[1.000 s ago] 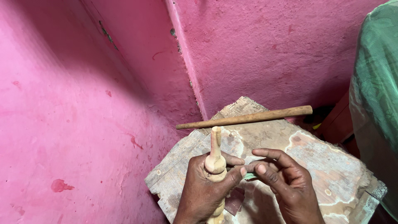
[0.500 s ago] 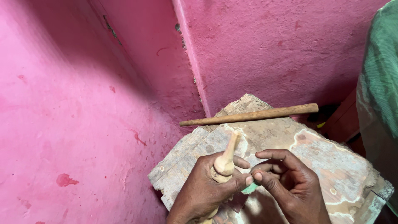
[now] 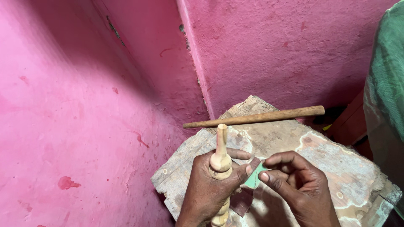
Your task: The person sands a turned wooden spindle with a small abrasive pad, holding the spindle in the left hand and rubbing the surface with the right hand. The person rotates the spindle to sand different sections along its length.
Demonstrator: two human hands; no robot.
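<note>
My left hand (image 3: 208, 191) grips a pale turned wooden spindle (image 3: 221, 157), held nearly upright, its thin tip pointing up and its beaded lower part showing below my fist. My right hand (image 3: 294, 189) pinches a small piece of green-backed sandpaper (image 3: 255, 176) between thumb and fingers, right beside the spindle's round bead. Both hands hover over a worn wooden board (image 3: 320, 155).
A long round wooden stick (image 3: 256, 117) lies across the far edge of the board. Pink plastered walls (image 3: 84, 105) close in on the left and behind, meeting in a corner. A person's green cloth (image 3: 385, 96) hangs at the right edge.
The spindle has swung from a rightward tilt back to nearly upright. My right hand has brought the sandpaper close against it.
</note>
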